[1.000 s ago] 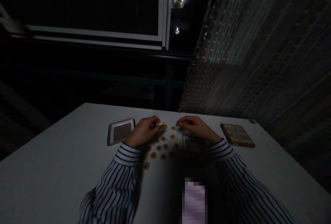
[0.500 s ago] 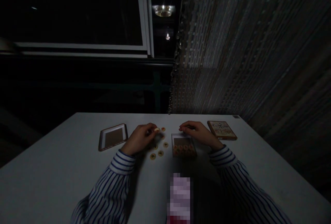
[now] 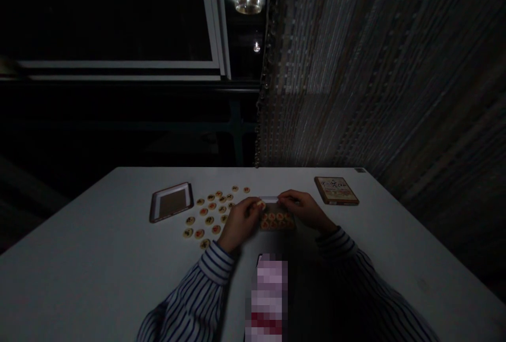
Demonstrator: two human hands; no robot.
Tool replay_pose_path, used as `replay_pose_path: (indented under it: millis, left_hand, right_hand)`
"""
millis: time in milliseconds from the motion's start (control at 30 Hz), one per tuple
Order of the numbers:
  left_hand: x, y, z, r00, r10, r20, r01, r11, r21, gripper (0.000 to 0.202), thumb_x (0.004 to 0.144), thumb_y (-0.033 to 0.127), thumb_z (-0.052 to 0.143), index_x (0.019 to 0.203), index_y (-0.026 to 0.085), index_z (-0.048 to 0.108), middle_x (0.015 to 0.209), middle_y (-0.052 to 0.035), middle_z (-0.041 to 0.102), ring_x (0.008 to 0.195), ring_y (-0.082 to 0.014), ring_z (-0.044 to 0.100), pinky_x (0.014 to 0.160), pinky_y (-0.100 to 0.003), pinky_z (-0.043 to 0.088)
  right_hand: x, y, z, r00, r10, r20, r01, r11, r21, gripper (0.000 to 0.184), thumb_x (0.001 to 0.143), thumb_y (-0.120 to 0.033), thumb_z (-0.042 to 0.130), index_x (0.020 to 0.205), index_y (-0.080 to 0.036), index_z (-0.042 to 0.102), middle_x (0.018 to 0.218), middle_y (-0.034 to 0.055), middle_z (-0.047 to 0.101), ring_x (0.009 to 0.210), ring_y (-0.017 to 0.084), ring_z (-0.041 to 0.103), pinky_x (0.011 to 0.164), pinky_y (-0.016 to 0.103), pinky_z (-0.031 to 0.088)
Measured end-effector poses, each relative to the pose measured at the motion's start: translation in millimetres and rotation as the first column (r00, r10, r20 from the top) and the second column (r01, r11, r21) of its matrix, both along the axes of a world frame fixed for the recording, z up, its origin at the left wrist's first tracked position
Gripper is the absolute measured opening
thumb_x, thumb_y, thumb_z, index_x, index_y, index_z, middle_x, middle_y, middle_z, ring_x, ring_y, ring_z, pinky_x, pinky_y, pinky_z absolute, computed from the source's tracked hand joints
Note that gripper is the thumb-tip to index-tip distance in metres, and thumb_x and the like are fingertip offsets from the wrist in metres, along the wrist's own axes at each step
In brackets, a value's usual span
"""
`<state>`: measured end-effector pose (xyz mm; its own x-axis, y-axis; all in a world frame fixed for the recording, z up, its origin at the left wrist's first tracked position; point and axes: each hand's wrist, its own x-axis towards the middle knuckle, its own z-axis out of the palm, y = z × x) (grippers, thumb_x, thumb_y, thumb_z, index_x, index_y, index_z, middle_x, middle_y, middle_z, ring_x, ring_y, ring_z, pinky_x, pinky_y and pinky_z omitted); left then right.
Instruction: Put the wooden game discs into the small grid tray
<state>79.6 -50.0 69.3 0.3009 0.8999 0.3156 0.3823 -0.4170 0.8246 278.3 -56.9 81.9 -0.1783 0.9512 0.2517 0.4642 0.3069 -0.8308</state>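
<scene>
My left hand [image 3: 242,222] pinches a round Chinese chess piece [image 3: 261,204] between thumb and fingertips, over the left side of the open box [image 3: 272,199]. Inside that shallow box, red-marked pieces [image 3: 280,216] lie in rows along its near part; the far part shows a bare bottom. My right hand [image 3: 307,210] has its fingers closed at the box's far rim, toward the right, and its fingertips seem to touch it. Loose chess pieces [image 3: 209,220] with red or dark characters lie face up left of my left hand, which hides some of them.
An open box lid [image 3: 172,203] lies inside up at the left of the white table [image 3: 98,257]. A printed closed box [image 3: 337,191] is at the right. Something pixelated [image 3: 266,294] stands near the front edge. Behind hangs a bead curtain [image 3: 324,68]; the room is dark.
My left hand has moved right with the chess piece, from above the loose pieces to the box, uncovering many pieces. My right hand has come down to the box's far rim. The view shifts slightly.
</scene>
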Motion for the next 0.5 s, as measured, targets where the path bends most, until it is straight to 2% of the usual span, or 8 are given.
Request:
replay_pose_path:
  millis: [167,300,400,500]
  left_hand:
    - [20,1,-10.4,0.978,0.046,0.204,-0.008,0.983,-0.184,0.034,0.077,0.042,0.048,0.092,0.015,0.061,0.077,-0.0039,0.065,0.071,-0.0150,0.058,0.064,-0.025,0.046]
    - [30,-5,-22.6,0.935,0.112,0.338,-0.003,0.952,-0.307,0.034,0.074,0.040,0.053,0.091,0.013,0.063,0.080,-0.0057,0.067,0.074,-0.0159,0.060,0.066,-0.026,0.048]
    - [32,-10,-32.7,0.927,0.139,0.349,-0.012,0.940,-0.341,0.032,0.071,0.038,0.056,0.088,0.013,0.065,0.082,-0.0068,0.068,0.076,-0.0175,0.061,0.069,-0.028,0.049]
    - [30,-11,-38.0,0.930,0.132,0.342,-0.024,0.953,-0.303,0.030,0.072,0.037,0.056,0.088,0.014,0.066,0.086,-0.0069,0.068,0.081,-0.0182,0.061,0.075,-0.030,0.048]
  right_hand:
    - [7,-4,-16.1,0.996,-0.076,0.038,0.073,0.994,0.086,0.023,0.079,-0.032,0.048,0.089,-0.016,0.061,0.081,0.0041,0.066,0.075,0.014,0.060,0.068,0.026,0.046]
    - [11,-3,-29.1,0.991,-0.098,0.087,0.089,0.990,0.107,0.022,0.079,-0.031,0.048,0.089,-0.016,0.061,0.082,0.0045,0.066,0.073,0.014,0.060,0.065,0.024,0.047]
    - [11,-2,-34.5,0.986,-0.099,0.131,0.085,0.990,0.109,0.022,0.079,-0.031,0.047,0.087,-0.017,0.062,0.082,0.0041,0.067,0.072,0.014,0.060,0.064,0.024,0.046]
    - [7,-3,-35.3,0.984,-0.038,0.174,0.020,0.994,0.104,0.024,0.080,-0.032,0.046,0.090,-0.017,0.062,0.082,0.0038,0.067,0.071,0.013,0.060,0.064,0.023,0.046]
